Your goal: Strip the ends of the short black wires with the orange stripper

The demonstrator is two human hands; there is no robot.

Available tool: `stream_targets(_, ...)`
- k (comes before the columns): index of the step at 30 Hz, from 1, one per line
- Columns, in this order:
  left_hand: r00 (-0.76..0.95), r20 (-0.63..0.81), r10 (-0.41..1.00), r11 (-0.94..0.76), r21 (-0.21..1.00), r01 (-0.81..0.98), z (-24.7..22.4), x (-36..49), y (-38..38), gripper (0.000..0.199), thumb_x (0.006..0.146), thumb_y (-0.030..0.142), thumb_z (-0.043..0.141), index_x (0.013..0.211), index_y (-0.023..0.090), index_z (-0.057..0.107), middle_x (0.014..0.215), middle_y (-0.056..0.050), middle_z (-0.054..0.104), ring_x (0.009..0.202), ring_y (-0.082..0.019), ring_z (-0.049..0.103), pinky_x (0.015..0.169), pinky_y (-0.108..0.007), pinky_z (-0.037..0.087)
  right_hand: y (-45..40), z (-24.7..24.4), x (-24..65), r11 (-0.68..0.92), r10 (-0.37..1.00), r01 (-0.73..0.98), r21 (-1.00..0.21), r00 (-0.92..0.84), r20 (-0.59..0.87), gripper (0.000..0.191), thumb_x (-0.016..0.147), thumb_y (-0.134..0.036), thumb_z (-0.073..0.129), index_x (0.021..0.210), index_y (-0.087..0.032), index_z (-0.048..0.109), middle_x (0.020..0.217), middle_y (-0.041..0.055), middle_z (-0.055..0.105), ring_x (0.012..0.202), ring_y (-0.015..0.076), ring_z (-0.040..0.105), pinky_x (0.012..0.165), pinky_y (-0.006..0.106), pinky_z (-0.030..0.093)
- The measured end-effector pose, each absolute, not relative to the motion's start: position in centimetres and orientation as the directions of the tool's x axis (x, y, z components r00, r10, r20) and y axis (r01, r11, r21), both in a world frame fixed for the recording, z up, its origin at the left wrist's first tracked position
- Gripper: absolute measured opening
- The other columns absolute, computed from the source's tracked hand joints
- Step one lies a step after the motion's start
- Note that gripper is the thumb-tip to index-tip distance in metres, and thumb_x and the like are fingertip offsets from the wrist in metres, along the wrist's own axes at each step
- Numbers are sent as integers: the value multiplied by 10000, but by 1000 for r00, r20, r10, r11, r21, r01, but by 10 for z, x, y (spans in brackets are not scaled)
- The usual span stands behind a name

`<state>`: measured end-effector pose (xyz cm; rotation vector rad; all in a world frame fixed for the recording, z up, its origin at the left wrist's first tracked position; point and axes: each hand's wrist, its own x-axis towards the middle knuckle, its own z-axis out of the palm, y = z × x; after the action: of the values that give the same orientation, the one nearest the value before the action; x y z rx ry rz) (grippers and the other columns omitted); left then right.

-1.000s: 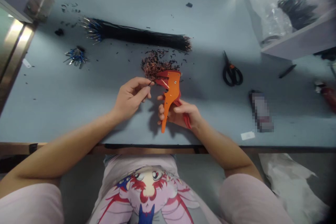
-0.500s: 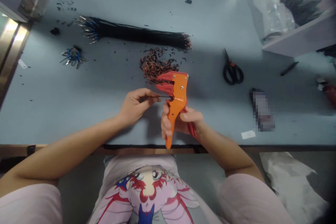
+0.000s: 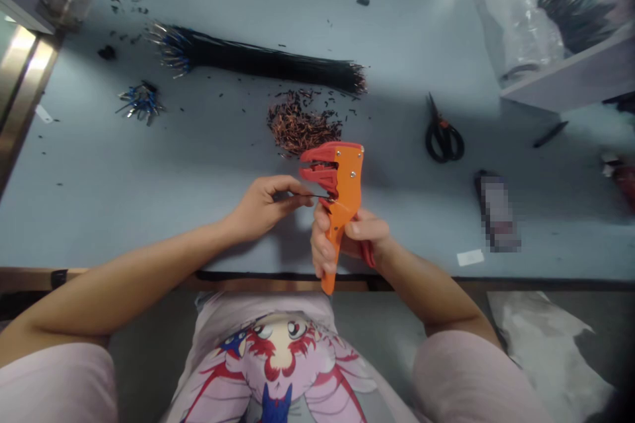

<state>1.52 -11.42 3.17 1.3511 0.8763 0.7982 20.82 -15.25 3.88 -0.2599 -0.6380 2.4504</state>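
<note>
My right hand (image 3: 342, 241) is wrapped round the handles of an orange and red wire stripper (image 3: 350, 175), whose red jaws point left. Between thumb and fingers, my left hand (image 3: 268, 205) pinches a thin black wire (image 3: 321, 196). The wire's end reaches the notch below the jaws, at the tool's body; whether it is clamped there I cannot tell. Just beyond the jaws lies a heap of copper and black wire scraps (image 3: 300, 125). Behind it stretches a long bundle of black wires (image 3: 258, 59) with blue and metal ends at the left.
Black-handled scissors (image 3: 445, 139) and a blurred-out phone (image 3: 497, 211) lie to the right, near a white label (image 3: 469, 258) and a black pen (image 3: 550, 135). A small cluster of blue and metal pieces (image 3: 141, 102) sits at left. Plastic bags (image 3: 520, 20) stand at the back right.
The wire stripper and my right hand have shifted slightly right and nearer to me. My left hand has followed, still pinching the wire. The whole view has also moved a little.
</note>
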Motion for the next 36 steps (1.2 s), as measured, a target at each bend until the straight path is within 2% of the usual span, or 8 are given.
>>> stream_targets(9,483,-45,875,44,999,13,30,15,-115,120,818,271,661,832,160,703,823,-39,727,797,-136,655,776,-244,499,-154,44,209,-699,614,-506,-505,-787,-61,216,906,-337,586,936,-150,481,697,7,627,528,135,623,569,332,569)
stream_targets(16,503,-31,864,30,1000,10,33,15,-114,161,825,303,646,862,160,709,879,-54,736,853,-164,667,820,-278,512,-157,52,206,-700,614,-436,-565,-772,-164,334,848,-447,648,880,-161,477,585,-22,596,413,117,557,457,273,532)
stream_targets(20,490,-56,870,41,998,41,33,16,-114,154,816,308,652,836,164,703,856,-49,732,842,-169,665,822,-295,512,-159,53,205,-660,660,-487,-572,-740,-131,289,890,-425,606,852,-165,484,517,-59,519,330,72,440,363,199,449)
stream_targets(23,480,-62,875,58,998,24,32,15,-114,136,808,291,658,831,161,686,811,-43,727,790,-153,669,784,-274,517,-156,53,206,-626,715,-540,-563,-686,-137,259,912,-403,582,841,-172,488,497,-83,474,318,52,376,353,167,423)
stream_targets(26,481,-93,872,96,995,19,33,14,-113,126,809,278,649,837,157,671,792,-41,723,767,-148,677,752,-260,525,-152,51,207,-602,740,-566,-563,-660,-128,237,906,-378,588,847,-165,502,534,-70,508,351,56,425,411,190,476)
stream_targets(32,506,-93,858,141,988,-57,38,14,-115,245,794,310,680,981,152,669,914,-69,720,819,-163,682,752,-274,542,-150,46,206,-648,660,-502,-573,-745,-94,282,885,-418,586,908,-144,523,610,-19,578,414,103,530,466,269,521)
stream_targets(36,497,-111,861,145,989,-32,40,13,-115,180,792,299,668,875,140,681,761,-41,705,669,-128,647,645,-243,532,-149,45,208,-655,642,-473,-589,-759,-105,397,828,-478,628,970,-116,545,711,43,628,540,161,616,560,348,561)
